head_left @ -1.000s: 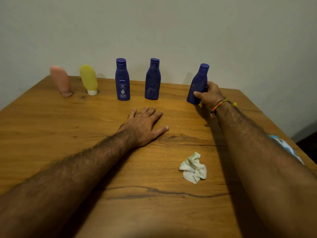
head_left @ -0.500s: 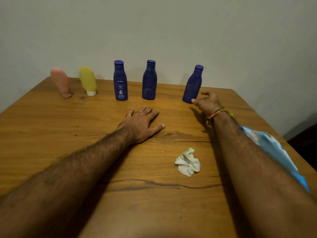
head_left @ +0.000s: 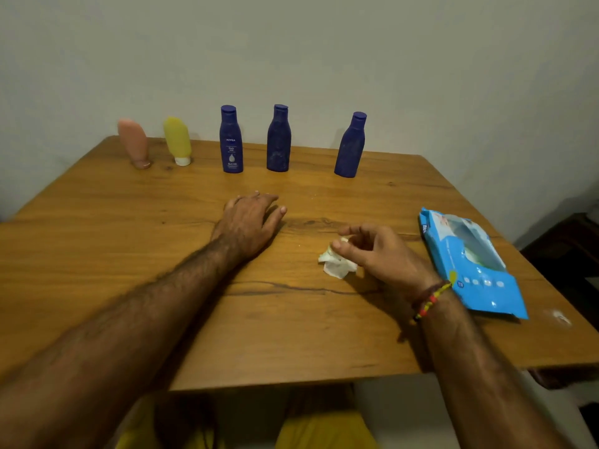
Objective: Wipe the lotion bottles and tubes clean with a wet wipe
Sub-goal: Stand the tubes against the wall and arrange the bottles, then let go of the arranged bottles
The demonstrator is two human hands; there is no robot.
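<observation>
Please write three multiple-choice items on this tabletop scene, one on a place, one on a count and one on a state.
1. Where does the blue wipes pack lie?
A. right of the right hand
B. behind the bottles
C. under the left hand

2. How many dark blue bottles stand by the wall?
A. two
B. three
C. five

3. What is the right hand doing?
A. gripping a bottle
C. lying flat
B. pinching the crumpled wipe

Key: 1 A, the pack lies near the table's right edge; 2 B, three blue bottles stand beside two tubes; 3 B, thumb and fingers close on the wipe, while the left hand rests flat.
</observation>
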